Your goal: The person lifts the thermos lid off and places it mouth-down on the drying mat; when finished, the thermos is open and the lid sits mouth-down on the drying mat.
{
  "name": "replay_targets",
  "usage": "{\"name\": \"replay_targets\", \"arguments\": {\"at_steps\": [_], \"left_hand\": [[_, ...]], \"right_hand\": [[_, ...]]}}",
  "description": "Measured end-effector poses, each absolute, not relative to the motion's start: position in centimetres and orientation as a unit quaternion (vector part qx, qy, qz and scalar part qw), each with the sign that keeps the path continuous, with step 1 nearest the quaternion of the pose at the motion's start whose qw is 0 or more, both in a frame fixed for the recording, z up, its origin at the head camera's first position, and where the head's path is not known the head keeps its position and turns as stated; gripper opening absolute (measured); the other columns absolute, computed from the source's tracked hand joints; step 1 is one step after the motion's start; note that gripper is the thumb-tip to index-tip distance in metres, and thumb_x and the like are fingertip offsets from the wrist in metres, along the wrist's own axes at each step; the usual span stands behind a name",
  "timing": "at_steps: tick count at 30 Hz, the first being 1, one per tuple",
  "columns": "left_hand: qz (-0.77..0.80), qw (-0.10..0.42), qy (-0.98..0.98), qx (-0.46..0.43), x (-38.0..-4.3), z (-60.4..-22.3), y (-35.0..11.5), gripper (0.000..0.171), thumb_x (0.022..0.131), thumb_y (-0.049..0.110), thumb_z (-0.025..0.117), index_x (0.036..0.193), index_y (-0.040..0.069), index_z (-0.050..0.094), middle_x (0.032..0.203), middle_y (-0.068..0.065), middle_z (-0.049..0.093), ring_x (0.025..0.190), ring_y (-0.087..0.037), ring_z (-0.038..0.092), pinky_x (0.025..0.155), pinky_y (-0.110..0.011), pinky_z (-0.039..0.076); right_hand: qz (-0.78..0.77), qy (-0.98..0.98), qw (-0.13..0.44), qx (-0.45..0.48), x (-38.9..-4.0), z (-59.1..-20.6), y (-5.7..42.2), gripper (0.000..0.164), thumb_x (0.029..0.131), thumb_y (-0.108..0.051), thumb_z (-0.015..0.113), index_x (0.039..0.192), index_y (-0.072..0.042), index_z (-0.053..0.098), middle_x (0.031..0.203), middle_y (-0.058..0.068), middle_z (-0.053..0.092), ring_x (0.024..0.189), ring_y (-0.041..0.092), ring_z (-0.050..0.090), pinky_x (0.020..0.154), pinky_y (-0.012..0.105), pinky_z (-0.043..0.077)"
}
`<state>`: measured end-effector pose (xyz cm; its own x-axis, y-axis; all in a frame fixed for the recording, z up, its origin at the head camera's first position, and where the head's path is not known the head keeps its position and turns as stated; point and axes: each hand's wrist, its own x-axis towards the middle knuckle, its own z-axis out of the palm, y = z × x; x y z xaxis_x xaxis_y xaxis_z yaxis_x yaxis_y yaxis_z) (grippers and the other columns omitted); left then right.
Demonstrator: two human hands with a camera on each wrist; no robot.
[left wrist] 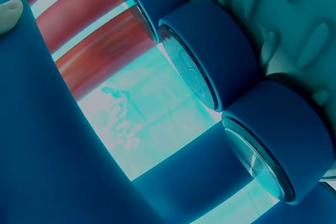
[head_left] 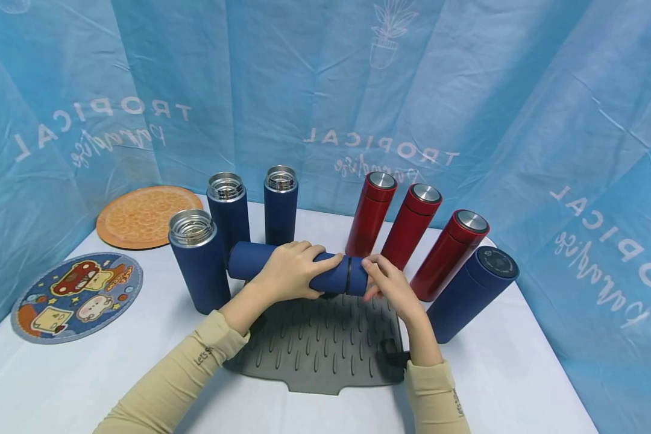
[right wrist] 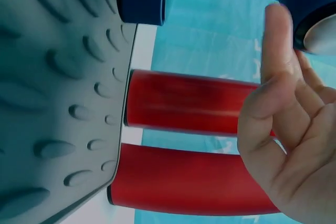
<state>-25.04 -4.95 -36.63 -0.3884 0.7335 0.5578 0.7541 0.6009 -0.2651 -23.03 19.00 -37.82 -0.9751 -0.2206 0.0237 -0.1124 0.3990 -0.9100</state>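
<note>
L hand [head_left: 290,272] wraps the blue flask [head_left: 252,260] mid-body, held sideways — R hand [head_left: 393,288] pinching the cap [head_left: 357,277], just right of that grip. Prob. stiff, fairly hefty, matte so not too slick — mid-barrel's best hold.

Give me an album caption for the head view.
Left fingers grip a navy cylindrical flask sideways over a grey ridged mat; right fingers touch its navy lid.

Five blue bottles [head_left: 251,260], three red bottles [head_left: 449,256], three loose lids [left wrist: 216,56], two placemats [head_left: 147,217] and one mat [head_left: 317,349] show.
</note>
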Motion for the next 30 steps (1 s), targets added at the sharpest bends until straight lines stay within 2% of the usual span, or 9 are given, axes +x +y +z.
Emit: {"name": "replay_targets", "arguments": {"at_steps": [2, 5, 8, 11, 16, 23, 30], "left_hand": [[-0.014, 0.323, -0.834, -0.447, -25.0, -36.7, -5.0, 0.076, 0.058, 0.052, 0.081, 0.124, 0.023, 0.057, 0.101, -0.008, 0.066, 0.081, -0.024, 0.064, 0.074, -0.037, 0.053], [-0.011, 0.321, -0.834, -0.448, -25.0, -36.7, -5.0, 0.075, 0.059, 0.052, 0.080, 0.125, 0.023, 0.057, 0.101, -0.008, 0.066, 0.082, -0.024, 0.064, 0.075, -0.038, 0.053], [-0.010, 0.323, -0.833, -0.449, -25.0, -36.6, -5.0, 0.075, 0.059, 0.052, 0.081, 0.124, 0.023, 0.057, 0.102, -0.008, 0.066, 0.083, -0.024, 0.064, 0.075, -0.038, 0.053], [-0.008, 0.324, -0.833, -0.449, -24.9, -36.5, -5.0, 0.075, 0.059, 0.053, 0.080, 0.124, 0.023, 0.057, 0.102, -0.008, 0.066, 0.084, -0.024, 0.064, 0.076, -0.038, 0.053], [-0.002, 0.320, -0.835, -0.447, -24.9, -36.4, -4.9, 0.075, 0.060, 0.054, 0.080, 0.125, 0.024, 0.056, 0.103, -0.008, 0.066, 0.084, -0.024, 0.064, 0.077, -0.039, 0.053], [-0.008, 0.309, -0.842, -0.442, -24.8, -36.3, -4.9, 0.075, 0.060, 0.053, 0.079, 0.125, 0.023, 0.056, 0.104, -0.008, 0.066, 0.085, -0.024, 0.064, 0.078, -0.039, 0.053], [-0.009, 0.312, -0.843, -0.437, -24.8, -36.2, -4.9, 0.077, 0.060, 0.055, 0.079, 0.126, 0.022, 0.056, 0.104, -0.007, 0.065, 0.085, -0.024, 0.064, 0.077, -0.038, 0.053]], "right_hand": [[-0.546, 0.829, 0.058, -0.104, -23.0, -37.9, 19.0, 0.040, 0.095, -0.036, 0.046, 0.120, -0.004, 0.049, 0.070, 0.010, 0.062, 0.063, 0.034, 0.061, 0.057, 0.027, 0.043], [-0.560, 0.816, 0.063, -0.126, -23.0, -37.8, 19.0, 0.039, 0.095, -0.030, 0.047, 0.120, 0.000, 0.047, 0.065, 0.008, 0.062, 0.059, 0.025, 0.061, 0.056, 0.025, 0.044], [-0.576, 0.801, 0.071, -0.143, -23.0, -37.6, 19.3, 0.038, 0.094, -0.024, 0.047, 0.122, 0.001, 0.045, 0.068, 0.007, 0.062, 0.056, 0.015, 0.059, 0.055, 0.024, 0.045], [-0.588, 0.790, 0.082, -0.155, -23.0, -37.6, 19.5, 0.039, 0.092, -0.022, 0.049, 0.124, -0.001, 0.042, 0.074, 0.008, 0.061, 0.058, 0.012, 0.058, 0.057, 0.024, 0.047], [-0.583, 0.789, 0.077, -0.176, -23.0, -37.7, 19.9, 0.044, 0.088, -0.022, 0.054, 0.127, -0.005, 0.040, 0.083, 0.012, 0.055, 0.065, 0.022, 0.057, 0.061, 0.029, 0.049], [-0.590, 0.773, 0.095, -0.214, -23.0, -37.7, 20.1, 0.060, 0.081, -0.017, 0.065, 0.133, -0.015, 0.034, 0.122, 0.020, 0.044, 0.100, 0.030, 0.061, 0.084, 0.047, 0.048], [-0.549, 0.798, 0.051, -0.243, -23.0, -37.7, 20.0, 0.081, 0.070, -0.011, 0.076, 0.138, -0.020, 0.033, 0.133, 0.011, 0.037, 0.105, 0.030, 0.055, 0.089, 0.051, 0.043]]}}
